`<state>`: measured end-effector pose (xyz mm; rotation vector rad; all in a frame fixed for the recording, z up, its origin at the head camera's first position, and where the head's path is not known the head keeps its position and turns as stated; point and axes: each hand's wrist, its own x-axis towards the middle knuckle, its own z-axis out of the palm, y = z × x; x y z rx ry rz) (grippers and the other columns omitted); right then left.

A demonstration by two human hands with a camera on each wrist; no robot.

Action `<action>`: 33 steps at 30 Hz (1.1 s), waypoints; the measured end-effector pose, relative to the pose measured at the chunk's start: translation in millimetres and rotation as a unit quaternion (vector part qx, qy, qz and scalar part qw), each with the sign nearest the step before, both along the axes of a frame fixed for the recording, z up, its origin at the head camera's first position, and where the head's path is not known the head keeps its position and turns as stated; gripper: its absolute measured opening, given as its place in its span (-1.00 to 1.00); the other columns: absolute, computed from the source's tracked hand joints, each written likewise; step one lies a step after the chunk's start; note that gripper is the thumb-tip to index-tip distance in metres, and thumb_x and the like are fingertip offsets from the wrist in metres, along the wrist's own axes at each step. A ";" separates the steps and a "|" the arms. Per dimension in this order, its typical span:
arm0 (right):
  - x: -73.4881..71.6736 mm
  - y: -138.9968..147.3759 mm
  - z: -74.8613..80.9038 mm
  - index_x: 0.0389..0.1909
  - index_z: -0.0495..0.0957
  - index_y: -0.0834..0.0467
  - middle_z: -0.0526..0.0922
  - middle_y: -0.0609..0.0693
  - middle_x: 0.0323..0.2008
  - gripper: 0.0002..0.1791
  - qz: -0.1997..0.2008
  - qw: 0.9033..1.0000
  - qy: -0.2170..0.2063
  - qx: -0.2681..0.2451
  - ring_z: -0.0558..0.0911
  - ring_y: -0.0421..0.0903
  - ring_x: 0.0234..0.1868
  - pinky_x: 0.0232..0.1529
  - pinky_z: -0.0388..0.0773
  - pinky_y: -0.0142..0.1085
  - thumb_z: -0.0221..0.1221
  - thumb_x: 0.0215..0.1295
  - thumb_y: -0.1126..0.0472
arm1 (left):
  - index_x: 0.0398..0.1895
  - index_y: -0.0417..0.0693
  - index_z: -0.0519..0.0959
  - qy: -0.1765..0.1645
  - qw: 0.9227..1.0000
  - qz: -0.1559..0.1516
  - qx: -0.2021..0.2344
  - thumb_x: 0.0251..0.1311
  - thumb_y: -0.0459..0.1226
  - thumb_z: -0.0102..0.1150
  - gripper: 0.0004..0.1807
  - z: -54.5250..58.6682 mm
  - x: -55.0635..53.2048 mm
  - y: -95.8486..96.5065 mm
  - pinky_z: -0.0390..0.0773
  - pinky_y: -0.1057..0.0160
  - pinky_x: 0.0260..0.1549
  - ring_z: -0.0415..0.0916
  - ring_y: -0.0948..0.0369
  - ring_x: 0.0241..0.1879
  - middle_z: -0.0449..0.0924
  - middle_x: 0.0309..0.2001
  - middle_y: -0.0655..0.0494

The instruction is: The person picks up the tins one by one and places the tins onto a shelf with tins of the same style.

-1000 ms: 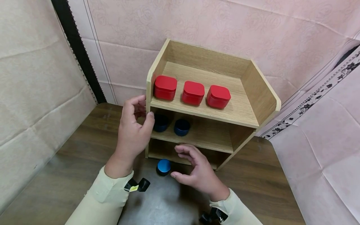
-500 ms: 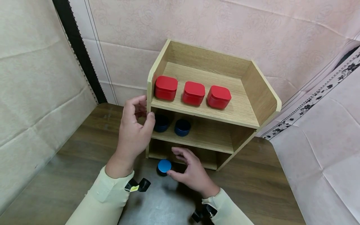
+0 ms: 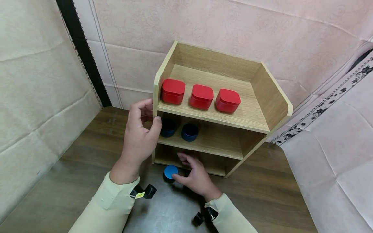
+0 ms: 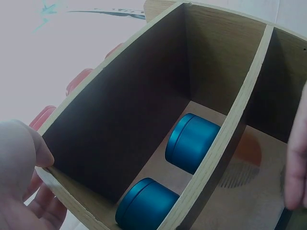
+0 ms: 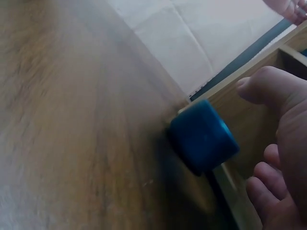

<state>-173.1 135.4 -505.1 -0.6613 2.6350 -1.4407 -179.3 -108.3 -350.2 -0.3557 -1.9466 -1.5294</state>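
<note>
My left hand (image 3: 141, 132) grips the left side panel of a small wooden shelf (image 3: 247, 118), thumb at the front edge and fingers round the outside. In front of the shelf a round blue tin (image 3: 170, 172) stands on the table. My right hand (image 3: 196, 178) is just to the right of this tin, fingers spread and loosely bent, thumb overlapping the tin's edge in the head view. The right wrist view has the tin (image 5: 204, 136) beside the thumb, with a gap between them. Two more blue tins (image 4: 194, 143) sit on the middle shelf.
Three red rounded boxes (image 3: 201, 97) stand in a row on the top shelf. The lowest compartment (image 3: 215, 163) opens low over the table behind my right hand. Cloth walls (image 3: 131, 64) enclose the wooden table (image 3: 271, 194) at the back and both sides.
My right hand has moved left, bringing the thumb up to the lone blue tin. The left hand keeps its grip on the shelf's side, and the tins and red boxes stay in place.
</note>
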 end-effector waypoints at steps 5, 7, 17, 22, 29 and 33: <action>-1.7 0.0 -10.2 0.61 0.51 -0.10 0.62 -0.08 0.44 -0.09 -0.003 1.000 0.010 0.018 0.62 -0.04 0.43 0.47 0.62 0.02 0.64 0.26 -0.12 | 0.52 -0.13 0.37 -0.005 1.000 0.000 -0.001 0.51 -0.40 0.21 -0.44 -0.8 0.1 0.5 0.56 -0.02 0.18 0.50 0.15 0.16 0.50 0.28 -0.13; -2.4 -0.3 -13.8 0.59 0.52 -0.12 0.64 -0.07 0.42 -0.09 -0.002 0.999 0.025 0.026 0.63 -0.05 0.42 0.46 0.63 0.02 0.64 0.25 -0.14 | 0.52 -0.13 0.38 -0.006 1.000 0.001 0.000 0.51 -0.40 0.21 -0.44 -1.1 -0.2 0.7 0.56 -0.01 0.18 0.51 0.14 0.16 0.51 0.28 -0.12; -3.6 -3.6 -20.2 0.55 0.55 -0.15 0.66 -0.16 0.42 -0.11 0.006 0.996 0.053 0.065 0.60 -0.09 0.46 0.48 0.60 0.06 0.65 0.21 -0.17 | 0.51 -0.12 0.38 -0.003 1.000 0.001 0.002 0.50 -0.41 0.23 -0.43 -0.8 -0.9 -0.1 0.56 -0.02 0.17 0.51 0.15 0.15 0.51 0.27 -0.12; -2.5 -5.9 -18.9 0.51 0.58 -0.07 0.59 -0.10 0.46 -0.14 0.028 0.993 0.070 0.093 0.59 -0.09 0.47 0.48 0.61 0.04 0.65 0.22 -0.13 | 0.51 -0.13 0.39 -0.001 1.000 0.006 0.003 0.49 -0.41 0.23 -0.43 -0.3 -0.9 0.1 0.56 -0.01 0.18 0.51 0.15 0.16 0.52 0.27 -0.11; 0.6 -7.6 -21.9 0.49 0.59 -0.10 0.57 -0.06 0.47 -0.21 0.024 0.987 0.089 0.128 0.59 -0.06 0.47 0.47 0.62 0.03 0.62 0.27 -0.10 | 0.51 -0.13 0.39 0.002 1.000 0.003 0.002 0.49 -0.41 0.23 -0.43 -0.8 -2.0 0.6 0.56 -0.01 0.17 0.51 0.16 0.16 0.52 0.27 -0.11; 0.7 -7.2 -22.5 0.47 0.61 -0.09 0.57 -0.07 0.47 -0.24 0.026 0.986 0.096 0.134 0.59 -0.05 0.47 0.47 0.62 0.02 0.62 0.28 -0.09 | 0.51 -0.13 0.39 0.001 1.000 0.006 0.004 0.49 -0.41 0.23 -0.43 -1.2 -1.6 0.8 0.56 -0.02 0.18 0.50 0.16 0.18 0.52 0.27 -0.11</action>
